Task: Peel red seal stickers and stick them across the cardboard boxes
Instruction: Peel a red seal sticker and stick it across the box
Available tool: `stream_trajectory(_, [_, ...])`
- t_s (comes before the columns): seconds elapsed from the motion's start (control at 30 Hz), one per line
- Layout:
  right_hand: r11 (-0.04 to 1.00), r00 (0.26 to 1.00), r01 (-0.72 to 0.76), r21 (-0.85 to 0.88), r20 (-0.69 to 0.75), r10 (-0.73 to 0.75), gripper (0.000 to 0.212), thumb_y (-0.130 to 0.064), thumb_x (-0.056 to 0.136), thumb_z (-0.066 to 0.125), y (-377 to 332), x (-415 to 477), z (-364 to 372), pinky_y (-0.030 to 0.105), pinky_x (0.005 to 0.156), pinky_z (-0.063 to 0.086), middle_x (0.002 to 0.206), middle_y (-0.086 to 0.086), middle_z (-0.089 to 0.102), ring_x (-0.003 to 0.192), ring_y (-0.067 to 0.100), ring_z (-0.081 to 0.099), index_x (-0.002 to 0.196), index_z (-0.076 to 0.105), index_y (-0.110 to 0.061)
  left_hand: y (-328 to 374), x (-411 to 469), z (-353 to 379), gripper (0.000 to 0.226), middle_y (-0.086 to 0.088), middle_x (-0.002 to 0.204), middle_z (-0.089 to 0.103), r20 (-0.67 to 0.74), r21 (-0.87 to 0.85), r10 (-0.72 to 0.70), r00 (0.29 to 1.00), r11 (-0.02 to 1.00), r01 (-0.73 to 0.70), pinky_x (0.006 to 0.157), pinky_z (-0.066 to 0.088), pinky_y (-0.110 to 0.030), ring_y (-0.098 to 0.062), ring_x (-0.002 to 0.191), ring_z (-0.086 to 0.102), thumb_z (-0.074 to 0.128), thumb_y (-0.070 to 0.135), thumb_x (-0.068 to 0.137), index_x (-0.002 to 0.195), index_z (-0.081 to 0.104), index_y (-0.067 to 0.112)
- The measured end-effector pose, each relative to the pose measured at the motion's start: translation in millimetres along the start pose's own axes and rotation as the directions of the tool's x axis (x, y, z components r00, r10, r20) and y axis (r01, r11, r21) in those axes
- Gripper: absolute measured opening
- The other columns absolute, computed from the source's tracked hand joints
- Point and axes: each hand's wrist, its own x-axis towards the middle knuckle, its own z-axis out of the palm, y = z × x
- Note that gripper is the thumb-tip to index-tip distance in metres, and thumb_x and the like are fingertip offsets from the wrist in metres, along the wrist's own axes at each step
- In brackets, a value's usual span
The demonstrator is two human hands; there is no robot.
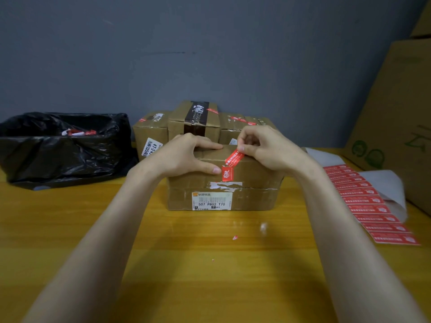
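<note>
A brown cardboard box with a white label stands on the yellow table in front of me. A red seal sticker runs over its top front edge; its lower end lies on the front face. My left hand rests on the box's top left, its thumb tip touching the sticker's lower end. My right hand pinches the sticker's upper end above the box top. A sheet of several red stickers lies on the table at the right.
Three cardboard boxes, some bearing red stickers, are stacked behind the front box. A bin lined with a black bag sits at the left with scraps inside. Large cardboard cartons lean at the right. Small paper bits lie on the table.
</note>
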Motion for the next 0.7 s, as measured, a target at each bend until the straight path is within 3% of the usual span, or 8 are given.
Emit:
stream_trajectory(0.13, [0.999,1.0,-0.031,-0.005,-0.003,0.031,0.016,-0.015,0.093,0.055,-1.4,1.0,1.8,0.019,0.066,0.041,0.082,-0.003,0.059,0.077,0.008,0.053,0.078,0.056,-0.02,0.6,-0.1,-0.1,0.062,0.019,0.119,0.049,-0.009,0.001,0.002,1.0,1.0,-0.002,0.085,0.041,-0.021,-0.004,0.105,0.047,0.07,0.043,0.073,0.131,0.05,0.034])
stream_trajectory(0.23, [0.998,0.997,-0.06,0.035,-0.037,0.061,0.018,-0.014,0.09,0.059,-1.9,1.2,2.7,0.026,0.074,0.046,0.086,0.001,0.064,0.083,0.012,0.058,0.074,0.058,-0.021,0.3,0.3,0.0,0.062,0.02,0.117,0.049,-0.013,-0.001,0.004,1.0,1.0,-0.004,0.085,0.041,-0.02,-0.004,0.105,0.047,0.07,0.043,0.073,0.131,0.051,0.034])
stream_trajectory(0.43, [0.986,0.989,-0.09,0.14,-0.106,0.106,0.006,-0.013,0.082,0.07,-0.8,1.5,7.2,0.026,0.076,0.047,0.078,-0.001,0.063,0.078,0.01,0.058,0.081,0.065,-0.016,-2.6,1.3,0.7,0.062,0.016,0.126,0.053,-0.017,0.001,-0.008,1.0,1.0,0.008,0.09,0.043,-0.025,-0.008,0.111,0.049,0.07,0.045,0.072,0.131,0.052,0.034])
stream_trajectory(0.57, [0.957,0.981,-0.102,0.272,-0.133,0.142,0.024,-0.014,0.081,0.071,1.0,0.0,3.2,0.028,0.077,0.048,0.079,-0.001,0.067,0.079,0.011,0.062,0.102,0.061,-0.023,-2.3,1.3,0.4,0.062,0.018,0.123,0.05,-0.029,0.014,-0.009,1.0,1.0,0.01,0.088,0.04,-0.024,-0.006,0.109,0.046,0.07,0.044,0.073,0.131,0.051,0.034])
stream_trajectory(0.7, [0.98,0.976,-0.165,0.109,-0.124,0.179,0.009,-0.028,0.081,0.071,1.3,-2.2,0.1,0.016,0.064,0.041,0.08,-0.013,0.062,0.079,0.001,0.054,0.085,0.072,-0.02,-2.4,2.2,0.5,0.062,0.018,0.126,0.048,-0.037,0.032,-0.017,0.999,0.999,0.018,0.091,0.04,-0.026,-0.007,0.111,0.043,0.07,0.046,0.073,0.132,0.05,0.036])
